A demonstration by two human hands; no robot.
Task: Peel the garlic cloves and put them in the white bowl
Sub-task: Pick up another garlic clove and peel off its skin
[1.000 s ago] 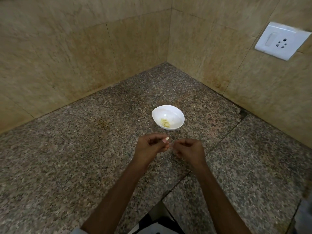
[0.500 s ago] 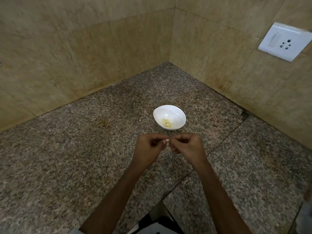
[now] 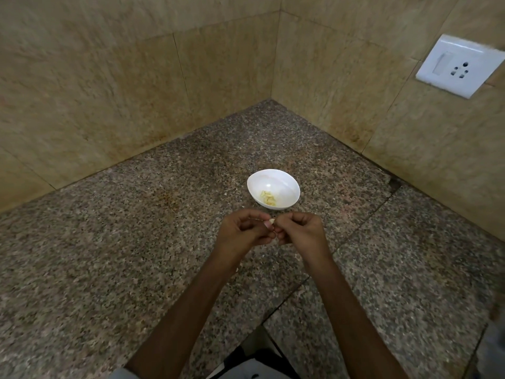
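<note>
Left hand (image 3: 241, 232) and right hand (image 3: 302, 231) pinch one garlic clove (image 3: 271, 221); a slip could drop it on the counter (image 3: 131, 242), short of the bowl (image 3: 288, 181).

One head-worn wide-angle view, looking forward and down, close above counter (image 3: 109, 269), facing wall corner (image 3: 275, 64)

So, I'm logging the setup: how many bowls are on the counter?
1. The white bowl sits on the granite counter, toward its far corner, holding peeled garlic. Others could lie outside the frame.
</note>
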